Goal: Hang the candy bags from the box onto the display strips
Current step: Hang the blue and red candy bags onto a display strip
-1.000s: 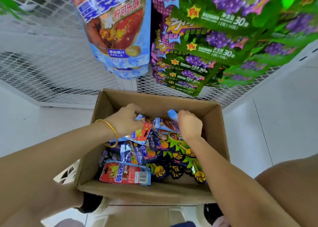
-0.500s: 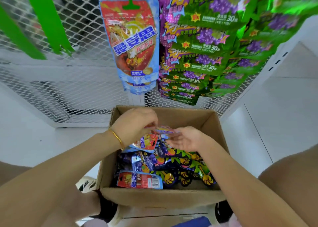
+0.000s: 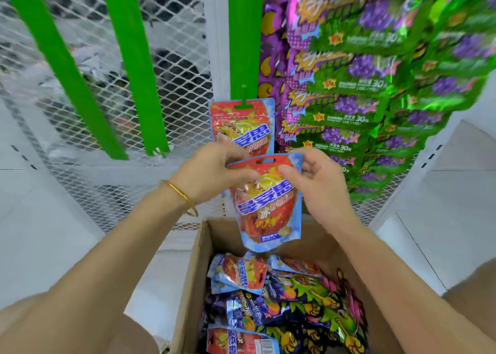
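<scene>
Your left hand and right hand both have fingers pinched on the top corners of the candy bag. Looks light, floppy, slick foil, so grip right beside the hang hole.

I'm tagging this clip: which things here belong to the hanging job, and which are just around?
In the job: left hand, right hand, held candy bag, cardboard box, green strip.
Just around: wire mesh, gold bangle.
</scene>
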Demonstrator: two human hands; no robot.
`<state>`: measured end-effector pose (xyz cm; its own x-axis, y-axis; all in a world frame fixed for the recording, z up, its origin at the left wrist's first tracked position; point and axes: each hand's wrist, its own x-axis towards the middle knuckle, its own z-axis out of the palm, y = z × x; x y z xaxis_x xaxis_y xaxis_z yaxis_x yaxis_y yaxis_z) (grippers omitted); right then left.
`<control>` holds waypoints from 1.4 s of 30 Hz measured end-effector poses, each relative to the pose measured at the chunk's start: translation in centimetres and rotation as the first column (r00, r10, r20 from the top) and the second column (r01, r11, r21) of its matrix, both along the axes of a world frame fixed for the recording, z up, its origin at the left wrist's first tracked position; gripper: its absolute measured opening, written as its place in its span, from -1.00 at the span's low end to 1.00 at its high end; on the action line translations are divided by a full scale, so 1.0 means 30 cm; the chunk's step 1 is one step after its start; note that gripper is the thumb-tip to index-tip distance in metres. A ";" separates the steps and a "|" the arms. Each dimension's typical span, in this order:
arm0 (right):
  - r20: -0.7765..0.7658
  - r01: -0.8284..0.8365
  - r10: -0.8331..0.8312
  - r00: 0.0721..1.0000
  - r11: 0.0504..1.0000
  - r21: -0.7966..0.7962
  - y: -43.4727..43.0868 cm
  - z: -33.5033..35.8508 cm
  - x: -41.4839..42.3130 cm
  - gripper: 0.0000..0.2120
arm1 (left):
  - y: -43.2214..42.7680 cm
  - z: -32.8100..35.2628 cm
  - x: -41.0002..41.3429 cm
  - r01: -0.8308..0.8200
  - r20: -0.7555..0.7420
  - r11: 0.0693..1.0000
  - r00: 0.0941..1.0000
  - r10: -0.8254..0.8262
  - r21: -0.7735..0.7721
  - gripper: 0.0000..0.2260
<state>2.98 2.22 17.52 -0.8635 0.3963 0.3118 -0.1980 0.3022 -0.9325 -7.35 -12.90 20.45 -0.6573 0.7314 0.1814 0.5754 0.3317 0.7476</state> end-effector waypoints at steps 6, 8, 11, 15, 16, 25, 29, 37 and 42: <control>-0.280 0.157 -0.052 0.959 0.917 0.366 -0.016 0.159 -0.092 -0.70 | 0.018 0.158 -0.174 -0.276 -0.021 0.843 0.947 0.322 0.461 -0.78; -0.362 0.274 -0.101 0.927 0.840 0.469 -0.027 0.197 -0.129 -0.81 | 0.057 0.181 -0.209 -0.281 0.026 0.831 0.952 0.306 0.480 -0.74; -0.390 0.362 -0.176 0.904 0.800 0.479 -0.035 0.230 -0.188 -0.88 | 0.104 0.221 -0.227 -0.286 0.072 0.805 0.954 0.292 0.520 -0.84; -0.422 0.435 -0.241 0.874 0.774 0.459 -0.038 0.258 -0.248 -0.85 | 0.130 0.279 -0.236 -0.260 0.068 0.831 0.963 0.261 0.492 -0.92; -0.446 0.461 -0.254 0.859 0.763 0.454 -0.042 0.266 -0.258 -0.84 | 0.132 0.291 -0.235 -0.250 0.070 0.837 0.966 0.248 0.487 -0.87; -0.521 0.564 -0.338 0.784 0.738 0.370 -0.089 0.281 -0.314 -0.82 | 0.118 0.332 -0.200 -0.313 0.213 0.817 0.948 0.237 0.485 -0.85; -0.517 0.568 -0.347 0.782 0.739 0.362 -0.088 0.282 -0.318 -0.82 | 0.110 0.331 -0.203 -0.344 0.278 0.807 0.932 0.232 0.481 -0.90; -0.427 0.507 -0.335 0.840 0.764 0.399 -0.080 0.207 -0.291 -0.80 | 0.095 0.304 -0.205 -0.331 0.286 0.812 0.935 0.212 0.480 -0.94; -0.404 0.487 -0.328 0.854 0.778 0.397 -0.076 0.182 -0.280 -0.80 | 0.061 0.224 -0.199 -0.231 0.255 0.862 0.959 0.123 0.452 -0.85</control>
